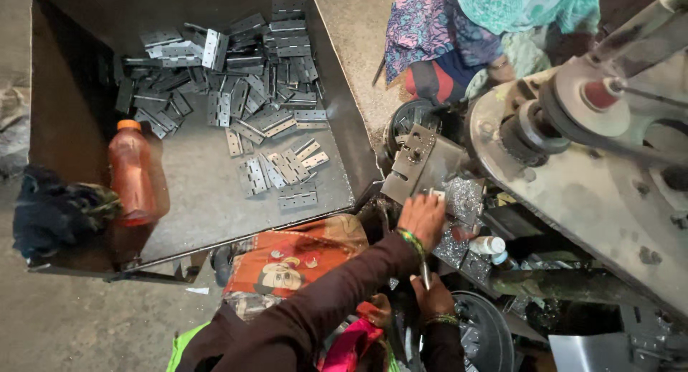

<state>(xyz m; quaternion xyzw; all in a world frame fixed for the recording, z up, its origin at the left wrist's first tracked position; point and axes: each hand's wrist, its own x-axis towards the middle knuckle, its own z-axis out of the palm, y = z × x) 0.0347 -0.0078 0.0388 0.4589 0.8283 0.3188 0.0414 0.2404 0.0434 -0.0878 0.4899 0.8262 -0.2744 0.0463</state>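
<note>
My left hand (423,218), with bangles at the wrist, reaches forward to the bed of a grey press machine (595,157). Its fingertips pinch a small pale metal piece (437,195) beside a tilted steel bracket (419,160). Lower down, my right hand (433,297) is closed around a thin metal rod (426,274) that stands upright out of the fist. Shiny metal scraps (466,200) lie on the machine bed just right of my left hand.
At left, a large metal bin (201,200) holds a heap of several grey hinges (236,78) and an orange bottle (132,171). A dark cloth (57,207) hangs on its edge. Another person in patterned clothes (444,35) crouches beyond the machine. A small white bottle (487,244) lies nearby.
</note>
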